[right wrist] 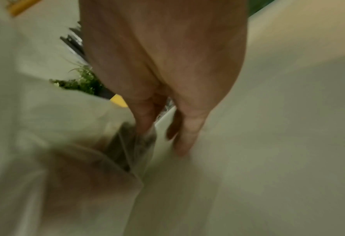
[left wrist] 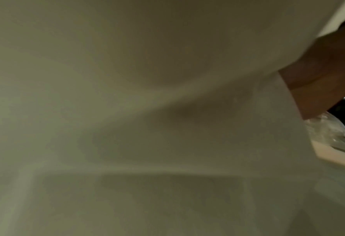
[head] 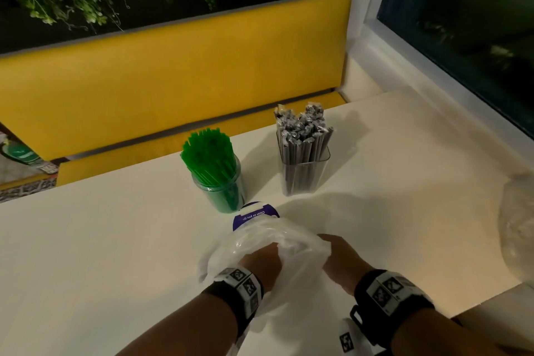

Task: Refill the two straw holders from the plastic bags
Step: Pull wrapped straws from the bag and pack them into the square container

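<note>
A round clear holder (head: 224,192) packed with green straws (head: 206,152) stands mid-table. To its right a square clear holder (head: 306,175) is full of grey wrapped straws (head: 302,131). In front of them both my hands grip a crumpled clear plastic bag (head: 286,243): my left hand (head: 261,259) clutches its left part, my right hand (head: 336,254) its right edge. In the right wrist view my fingers (right wrist: 145,121) pinch a fold of the bag (right wrist: 66,127). The left wrist view is filled by blurred plastic (left wrist: 147,111).
A white and purple card or lid (head: 255,215) lies under the bag, beside the green holder. A second clear plastic bag (head: 518,228) lies at the table's right edge. A yellow bench (head: 173,72) runs behind the white table (head: 101,240); a window (head: 462,26) is on the right.
</note>
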The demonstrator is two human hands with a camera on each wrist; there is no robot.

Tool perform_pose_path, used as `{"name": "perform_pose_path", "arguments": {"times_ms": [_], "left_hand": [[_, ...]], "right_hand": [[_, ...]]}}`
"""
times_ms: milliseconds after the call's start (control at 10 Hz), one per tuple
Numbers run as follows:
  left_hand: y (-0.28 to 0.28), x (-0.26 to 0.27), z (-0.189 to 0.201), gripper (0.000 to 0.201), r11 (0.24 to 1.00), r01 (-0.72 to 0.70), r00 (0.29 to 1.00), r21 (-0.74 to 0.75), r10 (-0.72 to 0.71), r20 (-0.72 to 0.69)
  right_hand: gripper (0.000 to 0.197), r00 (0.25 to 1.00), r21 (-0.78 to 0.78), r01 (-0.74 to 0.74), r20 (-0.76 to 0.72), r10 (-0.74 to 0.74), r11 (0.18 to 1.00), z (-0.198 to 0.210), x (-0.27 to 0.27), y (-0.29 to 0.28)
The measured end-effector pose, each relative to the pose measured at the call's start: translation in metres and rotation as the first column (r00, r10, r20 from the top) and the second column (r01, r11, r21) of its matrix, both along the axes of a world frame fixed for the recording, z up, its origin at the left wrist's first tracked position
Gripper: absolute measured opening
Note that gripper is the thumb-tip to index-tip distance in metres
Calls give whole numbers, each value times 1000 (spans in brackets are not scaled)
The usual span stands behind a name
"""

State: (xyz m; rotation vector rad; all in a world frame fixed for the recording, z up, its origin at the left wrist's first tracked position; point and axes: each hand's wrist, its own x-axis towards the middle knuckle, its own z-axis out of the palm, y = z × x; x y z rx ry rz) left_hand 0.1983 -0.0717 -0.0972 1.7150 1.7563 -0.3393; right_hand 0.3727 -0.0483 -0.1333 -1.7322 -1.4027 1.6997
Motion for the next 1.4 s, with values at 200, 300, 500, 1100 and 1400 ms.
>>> {"name": "perform_pose_path", "arguments": {"times_ms": [200, 300, 500, 1100, 1400], "left_hand": [[6, -17, 1, 41, 970, -233, 921, -73, 244, 304], [14, -32, -35, 46, 952, -298, 857, -67, 298, 419], [16, -8, 41, 9, 968, -245, 801, 56, 170, 574], [50, -69, 224, 12, 654, -694, 197, 301, -230, 953], [87, -25, 254, 13, 614, -694, 171, 376, -366, 915]], "right_hand": [[17, 932, -164, 232, -244, -267, 959, 13, 10, 17], [26, 860, -262, 269, -367, -354, 927, 8, 16, 22], [33, 981, -31, 185, -45, -187, 982, 6, 24, 27], [43, 599, -75, -482, 699, 390, 873, -24, 28, 34], [27, 741, 627, -221, 606, -289, 747, 93, 61, 74]]}}
